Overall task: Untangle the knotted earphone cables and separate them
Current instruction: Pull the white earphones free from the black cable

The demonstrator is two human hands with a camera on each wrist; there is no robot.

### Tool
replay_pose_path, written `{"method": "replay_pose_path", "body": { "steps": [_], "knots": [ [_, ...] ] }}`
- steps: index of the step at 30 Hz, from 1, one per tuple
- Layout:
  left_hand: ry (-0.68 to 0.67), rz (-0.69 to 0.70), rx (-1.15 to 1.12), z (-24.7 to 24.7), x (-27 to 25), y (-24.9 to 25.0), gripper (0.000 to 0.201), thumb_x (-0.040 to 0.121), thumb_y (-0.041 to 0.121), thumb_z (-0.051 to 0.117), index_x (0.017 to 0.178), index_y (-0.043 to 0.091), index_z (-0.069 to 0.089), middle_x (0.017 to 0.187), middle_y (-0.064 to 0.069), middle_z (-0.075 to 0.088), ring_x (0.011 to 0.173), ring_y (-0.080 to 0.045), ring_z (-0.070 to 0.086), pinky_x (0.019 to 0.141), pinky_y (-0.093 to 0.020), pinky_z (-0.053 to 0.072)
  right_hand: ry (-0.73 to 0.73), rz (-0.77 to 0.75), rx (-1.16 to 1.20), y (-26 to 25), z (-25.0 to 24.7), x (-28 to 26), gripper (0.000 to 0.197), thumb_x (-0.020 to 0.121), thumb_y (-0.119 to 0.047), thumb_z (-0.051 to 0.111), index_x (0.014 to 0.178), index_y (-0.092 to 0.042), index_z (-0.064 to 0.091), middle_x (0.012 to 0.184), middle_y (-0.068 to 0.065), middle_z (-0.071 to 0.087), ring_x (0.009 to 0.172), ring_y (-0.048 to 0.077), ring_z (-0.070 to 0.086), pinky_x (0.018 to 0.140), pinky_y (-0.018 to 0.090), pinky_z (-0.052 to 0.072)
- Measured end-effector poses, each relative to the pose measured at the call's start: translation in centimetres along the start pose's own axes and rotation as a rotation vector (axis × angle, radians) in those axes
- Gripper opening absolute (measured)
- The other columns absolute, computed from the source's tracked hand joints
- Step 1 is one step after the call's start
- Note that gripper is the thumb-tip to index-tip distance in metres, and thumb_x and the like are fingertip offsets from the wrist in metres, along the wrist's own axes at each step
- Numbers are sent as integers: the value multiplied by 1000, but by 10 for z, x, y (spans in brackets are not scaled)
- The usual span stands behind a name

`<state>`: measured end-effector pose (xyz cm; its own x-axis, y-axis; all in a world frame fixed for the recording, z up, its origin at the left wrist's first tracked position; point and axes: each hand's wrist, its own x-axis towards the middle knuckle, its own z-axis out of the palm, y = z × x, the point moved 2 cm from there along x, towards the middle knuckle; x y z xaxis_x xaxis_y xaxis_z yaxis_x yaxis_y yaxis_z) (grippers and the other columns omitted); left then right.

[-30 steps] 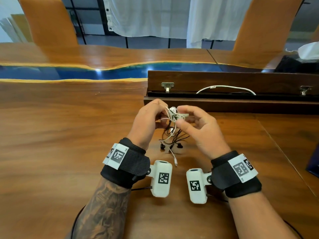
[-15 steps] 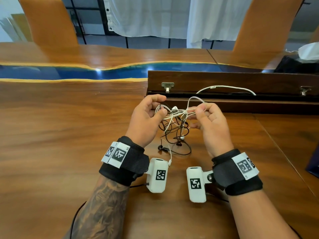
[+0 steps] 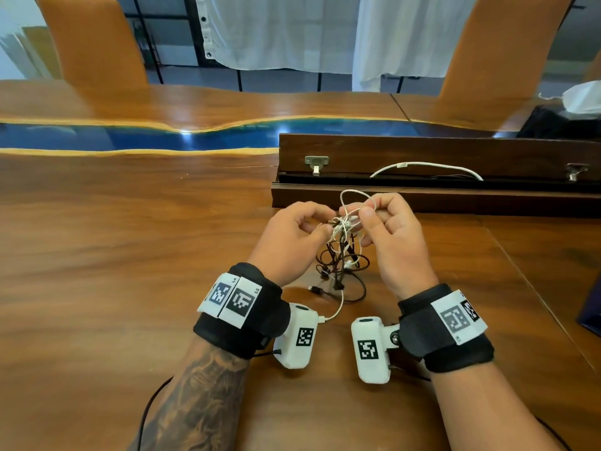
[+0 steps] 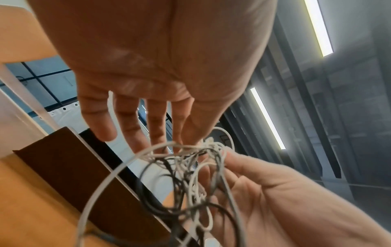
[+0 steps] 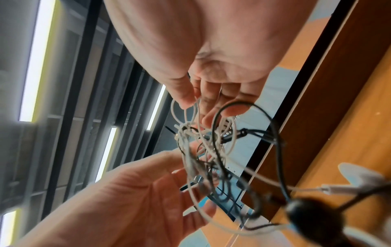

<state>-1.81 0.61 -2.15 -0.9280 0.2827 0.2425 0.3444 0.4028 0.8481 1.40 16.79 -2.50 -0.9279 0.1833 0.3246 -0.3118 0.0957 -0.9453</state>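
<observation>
Above the wooden table (image 3: 130,255), left hand (image 3: 286,242) and right hand (image 3: 395,242) each pinch the white-and-black earphone cable knot (image 3: 341,222); loose ends trail onto the table; left wristband tag (image 3: 242,299) reads "LS"

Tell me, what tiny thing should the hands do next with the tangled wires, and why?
Probably the right hand should ease its white loop out of the knot while the left hand pinches it steady, since white and black cables are still wound together.
</observation>
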Motion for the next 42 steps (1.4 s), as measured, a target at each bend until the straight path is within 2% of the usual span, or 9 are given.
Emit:
{"method": "replay_pose_path", "body": {
  "steps": [4, 10, 14, 18, 20, 24, 29, 38, 42],
  "knots": [
    [-2, 25, -26, 3, -2, 2, 17, 92, 16, 69, 106, 27, 72, 96, 2, 66, 80, -18, 60, 70, -19, 51, -63, 32, 64, -3, 2, -1, 7, 106, -10, 47, 103, -15, 51, 93, 1, 77, 80, 6, 71, 63, 15, 51],
    [92, 64, -23, 3, -2, 4, 2, 89, 19, 75, 88, 19, 72, 89, -1, 64, 72, -8, 52, 63, -9, 42, -34, 34, 117, 0, -1, 0, 6, 105, -12, 48, 105, -16, 51, 105, 8, 76, 90, 19, 73, 68, 25, 55],
    [120, 66, 6, 3, -1, 3, 10, 88, 21, 75, 83, 21, 66, 91, 2, 62, 76, -12, 54, 66, -10, 42, 17, -67, 9, 3, -2, -2, 32, 84, -26, 68, 112, -27, 52, 123, 3, 62, 104, 17, 65, 81, 33, 56],
    [151, 54, 54, 4, -1, 0, 12, 87, 22, 74, 81, 20, 64, 91, 5, 61, 83, -10, 56, 73, -20, 46, 84, -282, -90, -8, -5, -4, 12, 83, -34, 69, 86, -27, 60, 111, 1, 55, 97, 15, 58, 80, 37, 52],
    [174, 62, 62, 4, 0, -2, 12, 86, 21, 74, 79, 19, 63, 92, 5, 61, 90, -10, 57, 80, -28, 48, 37, -263, -141, -6, -5, -4, 14, 85, -34, 70, 75, -25, 68, 110, -3, 55, 98, 10, 56, 83, 34, 50],
    [137, 54, 55, 4, 0, -4, 10, 87, 23, 71, 81, 21, 64, 91, 7, 66, 91, -10, 60, 82, -37, 54, -109, -130, -327, 8, -4, -1, 17, 90, -24, 74, 94, -41, 73, 114, -12, 56, 105, 7, 57, 83, 28, 48],
    [68, 81, 28, 5, -1, 0, 7, 90, 26, 72, 86, 23, 67, 89, 13, 63, 86, -1, 58, 73, -15, 43, -70, -100, -387, 10, -8, 1, 19, 90, -24, 75, 100, -40, 71, 106, -12, 61, 91, 3, 57, 71, 12, 43],
    [98, 28, -78, 2, 0, 2, 6, 94, 20, 68, 92, 14, 66, 91, 3, 69, 90, -9, 63, 80, -24, 51, -40, -180, -249, 0, -3, -3, 19, 93, -14, 71, 95, -33, 72, 100, -2, 67, 89, 5, 61, 73, 13, 46],
    [127, -25, -183, -1, 1, 3, 6, 97, 12, 62, 96, 6, 62, 86, 4, 72, 79, -3, 66, 69, -12, 48, 11, -174, -154, -1, -4, -2, 18, 95, -10, 67, 97, -27, 73, 95, -8, 71, 90, 7, 66, 78, 19, 51]
  ]
}}
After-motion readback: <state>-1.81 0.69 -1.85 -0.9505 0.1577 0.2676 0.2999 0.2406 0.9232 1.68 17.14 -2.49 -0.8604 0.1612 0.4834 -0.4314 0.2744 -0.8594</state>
